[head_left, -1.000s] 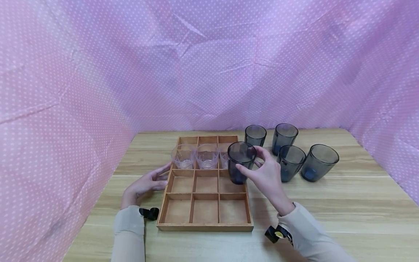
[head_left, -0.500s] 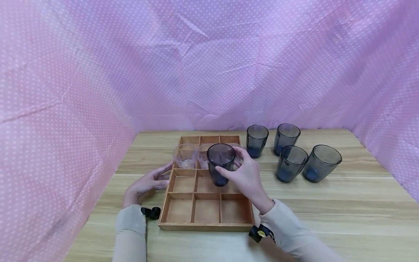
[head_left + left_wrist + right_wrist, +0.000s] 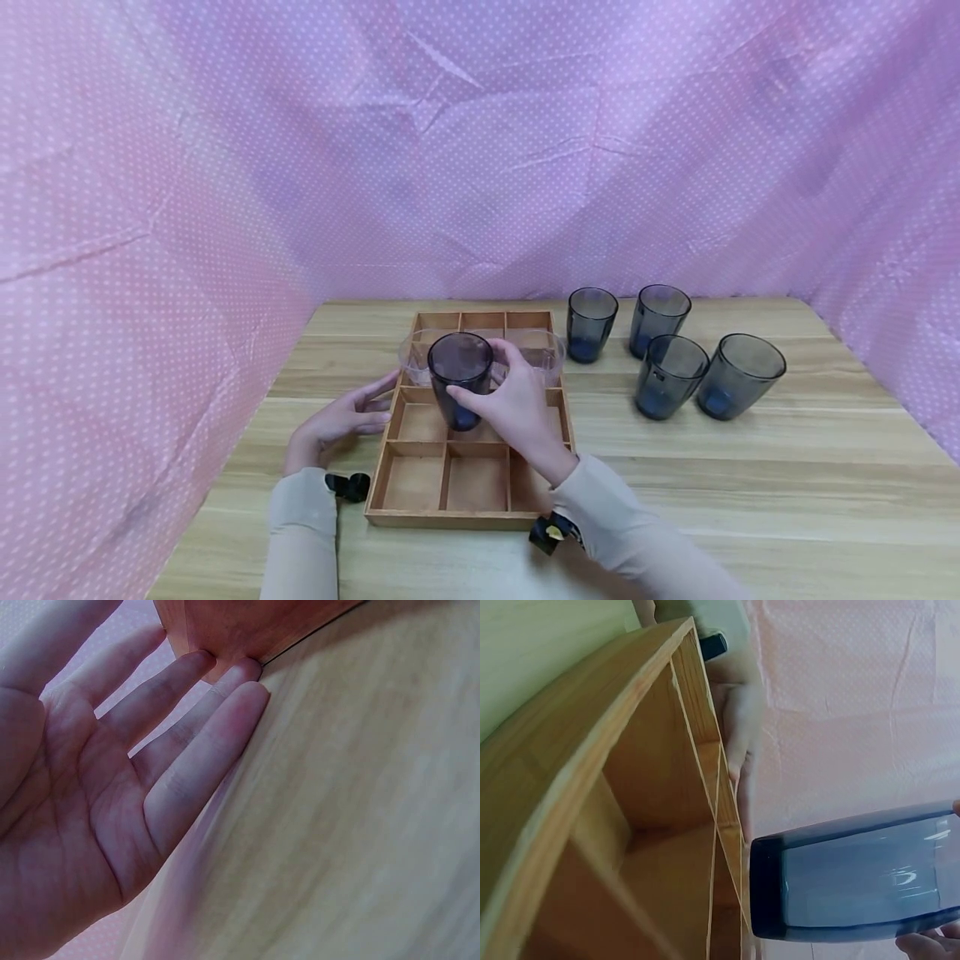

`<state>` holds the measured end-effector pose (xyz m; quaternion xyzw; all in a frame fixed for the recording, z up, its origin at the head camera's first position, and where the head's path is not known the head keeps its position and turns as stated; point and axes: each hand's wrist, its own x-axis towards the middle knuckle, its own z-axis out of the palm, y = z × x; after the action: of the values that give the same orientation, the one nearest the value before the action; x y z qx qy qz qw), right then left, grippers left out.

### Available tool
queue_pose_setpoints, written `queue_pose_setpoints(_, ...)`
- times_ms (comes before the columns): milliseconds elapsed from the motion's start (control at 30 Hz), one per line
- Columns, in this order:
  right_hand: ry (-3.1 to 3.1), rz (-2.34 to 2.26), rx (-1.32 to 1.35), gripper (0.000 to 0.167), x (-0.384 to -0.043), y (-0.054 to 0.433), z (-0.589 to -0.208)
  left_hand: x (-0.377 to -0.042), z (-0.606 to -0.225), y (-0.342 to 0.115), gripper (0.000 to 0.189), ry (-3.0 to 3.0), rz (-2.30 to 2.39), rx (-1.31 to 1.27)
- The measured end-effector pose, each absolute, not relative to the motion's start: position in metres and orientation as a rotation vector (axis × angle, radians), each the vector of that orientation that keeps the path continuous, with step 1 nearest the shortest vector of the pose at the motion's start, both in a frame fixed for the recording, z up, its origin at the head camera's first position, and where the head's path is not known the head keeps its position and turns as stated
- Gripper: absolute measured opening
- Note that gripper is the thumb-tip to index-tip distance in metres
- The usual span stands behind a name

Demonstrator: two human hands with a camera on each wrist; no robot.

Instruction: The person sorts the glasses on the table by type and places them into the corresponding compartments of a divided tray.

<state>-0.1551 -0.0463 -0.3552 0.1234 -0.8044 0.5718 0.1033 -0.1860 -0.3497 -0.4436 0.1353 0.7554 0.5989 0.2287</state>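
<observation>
My right hand [image 3: 517, 408] grips a dark smoky drinking glass [image 3: 459, 379] by its sides, thumb on the near side. In the head view the glass overlaps the middle row of a wooden compartment tray [image 3: 476, 521]; the right wrist view shows its thick base [image 3: 767, 889] above the tray's dividers. My left hand [image 3: 345, 421] lies beside the tray's left wall, fingers straight. In the left wrist view its fingertips [image 3: 244, 697] are right at the tray's outer side [image 3: 240, 630]. Clear cups stand in the tray's second row, the left one [image 3: 415, 362] partly hidden by the held glass.
Several more smoky glasses stand upright right of the tray: one at the back [image 3: 591, 325], another beside it [image 3: 660, 321], and two nearer ones [image 3: 670, 379] [image 3: 741, 379]. A pink dotted cloth [image 3: 465, 167] hangs behind the wooden table [image 3: 712, 500].
My right hand has carried the smoky glass leftward across the tray, from its right column toward the left and middle columns. My left hand has stayed at the tray's left side.
</observation>
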Motion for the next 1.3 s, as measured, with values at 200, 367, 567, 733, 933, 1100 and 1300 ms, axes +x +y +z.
queue_pose_setpoints(200,-2.350,1.738,0.433,0.069,-0.156,-0.064,-0.357,-0.187,-0.445,-0.350,0.077,2.077,1.652,0.398)
queue_pose_setpoints(367,-2.360,1.732,0.435,0.069,-0.158,-0.075,-0.359,-0.186,-0.445,-0.352,0.078,2.093,1.645,0.391)
queue_pose_setpoints(567,-2.362,1.759,0.461,0.070,-0.158,-0.083,-0.363,-0.186,-0.445,-0.353,0.081,2.110,1.647,0.364)
queue_pose_setpoints(733,-2.378,1.760,0.475,0.070,-0.158,-0.086,-0.366,-0.186,-0.445,-0.353,0.083,2.119,1.636,0.340)
queue_pose_setpoints(933,-2.393,1.801,0.487,0.072,-0.158,-0.088,-0.370,-0.186,-0.446,-0.353,0.081,2.122,1.638,0.333)
queue_pose_setpoints(1100,-2.420,1.806,0.475,0.072,-0.157,-0.092,-0.373,-0.186,-0.446,-0.353,0.081,2.132,1.631,0.302)
queue_pose_setpoints(1300,-2.504,1.741,0.426,0.075,-0.157,-0.096,-0.378,-0.185,-0.445,-0.352,0.081,2.144,1.628,0.291)
